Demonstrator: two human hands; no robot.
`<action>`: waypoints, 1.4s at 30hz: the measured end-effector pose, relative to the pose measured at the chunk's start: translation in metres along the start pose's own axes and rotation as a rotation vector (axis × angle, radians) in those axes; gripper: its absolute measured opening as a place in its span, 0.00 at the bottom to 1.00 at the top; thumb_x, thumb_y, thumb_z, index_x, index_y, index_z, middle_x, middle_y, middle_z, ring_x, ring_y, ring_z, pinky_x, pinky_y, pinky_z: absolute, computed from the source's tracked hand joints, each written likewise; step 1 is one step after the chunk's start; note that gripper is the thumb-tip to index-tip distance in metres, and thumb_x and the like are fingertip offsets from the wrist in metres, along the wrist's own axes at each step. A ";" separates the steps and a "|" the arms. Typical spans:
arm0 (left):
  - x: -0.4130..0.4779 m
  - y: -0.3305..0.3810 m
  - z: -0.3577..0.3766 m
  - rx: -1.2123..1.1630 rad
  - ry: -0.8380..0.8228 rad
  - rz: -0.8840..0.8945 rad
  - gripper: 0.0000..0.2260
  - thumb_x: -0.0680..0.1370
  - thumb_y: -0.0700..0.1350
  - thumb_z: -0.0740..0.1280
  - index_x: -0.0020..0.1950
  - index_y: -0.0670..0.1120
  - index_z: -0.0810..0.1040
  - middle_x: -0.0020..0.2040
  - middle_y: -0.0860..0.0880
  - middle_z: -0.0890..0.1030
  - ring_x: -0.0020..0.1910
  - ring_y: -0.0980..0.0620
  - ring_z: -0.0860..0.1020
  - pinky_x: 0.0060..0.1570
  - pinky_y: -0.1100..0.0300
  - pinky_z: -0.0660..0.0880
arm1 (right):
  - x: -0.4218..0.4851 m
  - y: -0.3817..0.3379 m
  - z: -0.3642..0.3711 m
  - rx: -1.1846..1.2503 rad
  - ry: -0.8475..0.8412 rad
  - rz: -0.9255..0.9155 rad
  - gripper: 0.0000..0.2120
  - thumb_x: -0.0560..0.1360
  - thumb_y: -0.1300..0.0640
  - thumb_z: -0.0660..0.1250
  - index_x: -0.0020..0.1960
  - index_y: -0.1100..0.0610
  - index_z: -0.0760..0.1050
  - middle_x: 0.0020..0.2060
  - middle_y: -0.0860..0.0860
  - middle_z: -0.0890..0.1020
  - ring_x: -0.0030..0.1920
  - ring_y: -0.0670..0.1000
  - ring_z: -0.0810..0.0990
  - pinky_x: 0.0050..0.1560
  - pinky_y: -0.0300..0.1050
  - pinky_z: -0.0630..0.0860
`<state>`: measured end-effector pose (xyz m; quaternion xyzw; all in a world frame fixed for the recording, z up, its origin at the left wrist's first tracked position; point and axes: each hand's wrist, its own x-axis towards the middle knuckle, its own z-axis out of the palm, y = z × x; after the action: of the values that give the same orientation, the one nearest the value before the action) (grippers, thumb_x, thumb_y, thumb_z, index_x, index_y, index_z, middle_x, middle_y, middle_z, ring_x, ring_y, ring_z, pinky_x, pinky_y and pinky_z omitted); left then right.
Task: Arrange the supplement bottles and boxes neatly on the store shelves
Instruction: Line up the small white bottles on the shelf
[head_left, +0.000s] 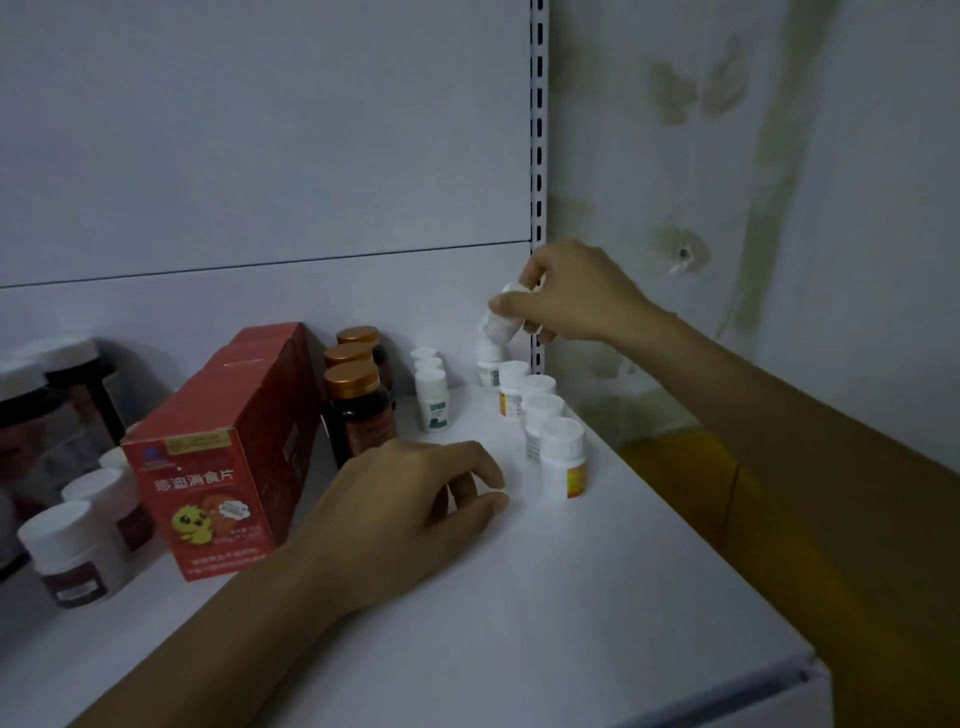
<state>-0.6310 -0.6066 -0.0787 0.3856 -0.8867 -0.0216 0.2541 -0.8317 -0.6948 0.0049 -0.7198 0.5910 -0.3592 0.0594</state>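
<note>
Right hand (576, 296): pinches a small white bottle (498, 325) between thumb and fingers, above the back right corner of the shelf (571, 597).
Held bottle: tilted, its lower end at the cap of a corner bottle (489, 370); whether they touch is unclear.
Left hand (410, 499): fingertips on the shelf, fingers loosely curled, holding nothing.
Right edge: row of white bottles (563, 457), upright.
Middle back: brown bottles (358, 410), red boxes (228, 467) beside them.
Left edge: white-capped jars (72, 551).

Box (223, 447) sits L of bottles (361, 415), both on shelf (519, 597).
</note>
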 end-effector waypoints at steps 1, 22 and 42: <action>0.000 0.000 0.000 0.007 -0.005 0.003 0.16 0.73 0.64 0.56 0.52 0.61 0.77 0.35 0.65 0.77 0.37 0.62 0.77 0.34 0.67 0.72 | 0.009 -0.001 0.003 -0.056 -0.038 -0.006 0.17 0.71 0.44 0.71 0.47 0.59 0.79 0.35 0.50 0.84 0.33 0.48 0.84 0.43 0.49 0.82; 0.001 0.001 -0.001 0.007 -0.074 0.042 0.12 0.77 0.60 0.57 0.55 0.60 0.75 0.40 0.62 0.77 0.35 0.63 0.73 0.38 0.65 0.72 | 0.064 -0.004 0.050 -0.474 -0.385 0.122 0.23 0.72 0.39 0.69 0.39 0.58 0.68 0.36 0.55 0.80 0.38 0.55 0.83 0.42 0.47 0.80; -0.003 0.032 0.004 -0.324 0.222 0.068 0.28 0.69 0.64 0.66 0.68 0.59 0.69 0.49 0.63 0.81 0.43 0.57 0.80 0.40 0.56 0.79 | -0.175 0.013 -0.022 0.741 -0.012 0.006 0.08 0.67 0.55 0.65 0.46 0.53 0.78 0.28 0.51 0.81 0.27 0.47 0.77 0.24 0.37 0.72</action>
<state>-0.6525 -0.5830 -0.0756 0.3095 -0.8507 -0.1128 0.4096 -0.8630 -0.5347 -0.0636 -0.6497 0.4226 -0.5444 0.3208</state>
